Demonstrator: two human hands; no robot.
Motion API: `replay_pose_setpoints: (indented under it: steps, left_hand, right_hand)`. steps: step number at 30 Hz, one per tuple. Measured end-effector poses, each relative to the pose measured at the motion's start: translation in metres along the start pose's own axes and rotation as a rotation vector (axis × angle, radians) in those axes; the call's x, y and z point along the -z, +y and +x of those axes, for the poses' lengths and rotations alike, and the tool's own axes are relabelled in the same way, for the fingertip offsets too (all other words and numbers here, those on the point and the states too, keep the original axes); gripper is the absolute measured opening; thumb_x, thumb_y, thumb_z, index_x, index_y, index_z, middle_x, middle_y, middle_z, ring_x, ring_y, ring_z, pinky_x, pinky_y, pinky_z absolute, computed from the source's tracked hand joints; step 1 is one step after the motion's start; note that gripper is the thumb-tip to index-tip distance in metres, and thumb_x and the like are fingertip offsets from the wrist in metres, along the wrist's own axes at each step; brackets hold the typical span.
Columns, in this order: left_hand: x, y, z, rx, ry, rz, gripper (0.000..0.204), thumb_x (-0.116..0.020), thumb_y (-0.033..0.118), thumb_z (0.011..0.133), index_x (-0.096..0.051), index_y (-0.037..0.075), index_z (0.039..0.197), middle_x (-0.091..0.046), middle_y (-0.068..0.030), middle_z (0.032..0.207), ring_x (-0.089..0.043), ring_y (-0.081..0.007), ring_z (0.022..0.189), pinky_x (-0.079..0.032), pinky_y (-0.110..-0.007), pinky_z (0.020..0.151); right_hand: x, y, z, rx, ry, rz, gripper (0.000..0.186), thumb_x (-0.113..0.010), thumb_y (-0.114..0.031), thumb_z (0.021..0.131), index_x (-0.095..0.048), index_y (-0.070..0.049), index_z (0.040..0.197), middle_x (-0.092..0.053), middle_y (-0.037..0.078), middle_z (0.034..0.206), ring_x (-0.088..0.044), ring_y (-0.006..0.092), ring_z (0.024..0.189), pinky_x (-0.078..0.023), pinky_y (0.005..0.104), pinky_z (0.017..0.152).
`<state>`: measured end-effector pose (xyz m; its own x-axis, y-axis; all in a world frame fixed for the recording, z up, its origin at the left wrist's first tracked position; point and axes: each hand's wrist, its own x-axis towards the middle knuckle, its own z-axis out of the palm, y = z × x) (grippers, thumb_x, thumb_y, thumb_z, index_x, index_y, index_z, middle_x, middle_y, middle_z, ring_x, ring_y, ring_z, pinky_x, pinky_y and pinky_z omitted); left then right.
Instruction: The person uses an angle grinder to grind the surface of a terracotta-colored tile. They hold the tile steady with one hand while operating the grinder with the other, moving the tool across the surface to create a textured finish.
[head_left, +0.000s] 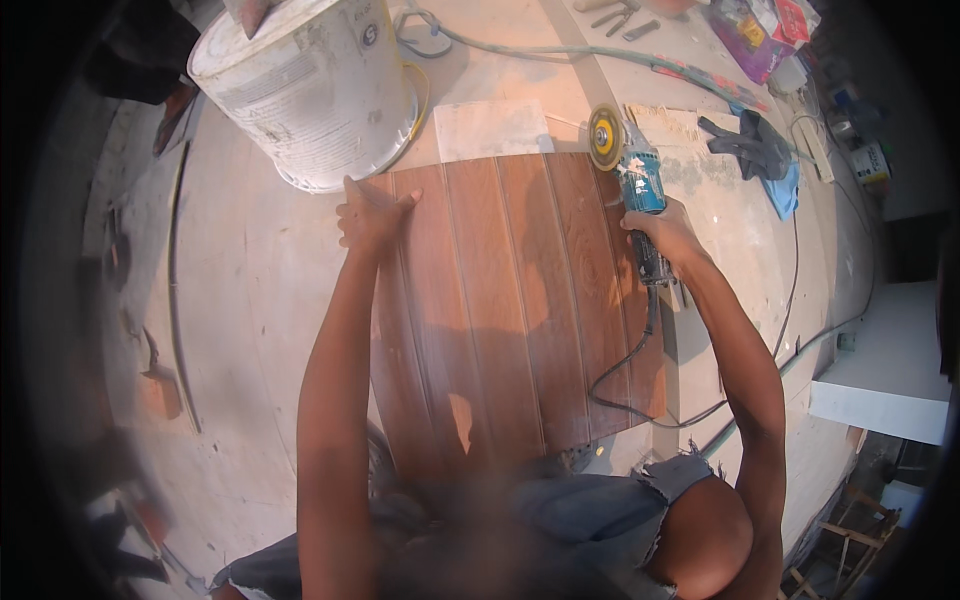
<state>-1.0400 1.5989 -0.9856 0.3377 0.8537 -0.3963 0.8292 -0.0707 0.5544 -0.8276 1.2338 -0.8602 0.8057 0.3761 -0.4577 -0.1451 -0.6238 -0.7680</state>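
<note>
A brown wooden board (pixel 495 320) with long grooves lies before me. My left hand (pixel 370 215) rests at its far-left corner, fingers spread, beside a large white bucket (pixel 300 105). My right hand (pixel 662 232) grips a teal and black angle grinder (pixel 643 190) over the board's right edge; its yellow-centred disc (pixel 605 135) is raised near the far-right corner. The grinder's cord (pixel 625 405) runs across the board's lower right. A pale sheet (pixel 488 130) lies just behind the board.
Dark gloves and blue cloth (pixel 750 150) lie at right, with bags (pixel 760 35), hand tools (pixel 615 20) and hoses (pixel 560 52) behind. A white block (pixel 870 360) and wooden frame (pixel 840 545) are at far right. Another person's leg and foot (pixel 135 75) show at upper left.
</note>
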Motion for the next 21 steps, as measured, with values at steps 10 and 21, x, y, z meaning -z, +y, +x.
replay_pose_setpoints:
  steps: [10,21]
  left_hand:
    - [-0.003,0.003,0.010,0.106,-0.015,-0.039,0.146,-0.100,0.058,0.071,-0.008,0.023,0.178,-0.038,-0.0308,0.168,-0.037,-0.0450,0.156,-0.026,-0.066,0.124]
    - [-0.003,0.008,0.013,0.114,-0.043,-0.081,0.147,-0.102,0.055,0.070,-0.007,0.023,0.177,-0.039,-0.0302,0.168,-0.034,-0.0433,0.157,-0.023,-0.067,0.126]
  right_hand:
    - [-0.028,0.003,0.008,0.041,0.092,-0.237,0.037,-0.086,-0.024,0.076,-0.075,0.002,0.100,-0.075,0.013,0.086,-0.072,0.0222,0.074,-0.059,0.0390,0.069]
    - [-0.033,0.012,0.023,-0.052,0.073,-0.192,0.040,-0.087,-0.025,0.077,-0.074,0.004,0.102,-0.074,0.014,0.085,-0.071,0.0236,0.071,-0.059,0.0414,0.063]
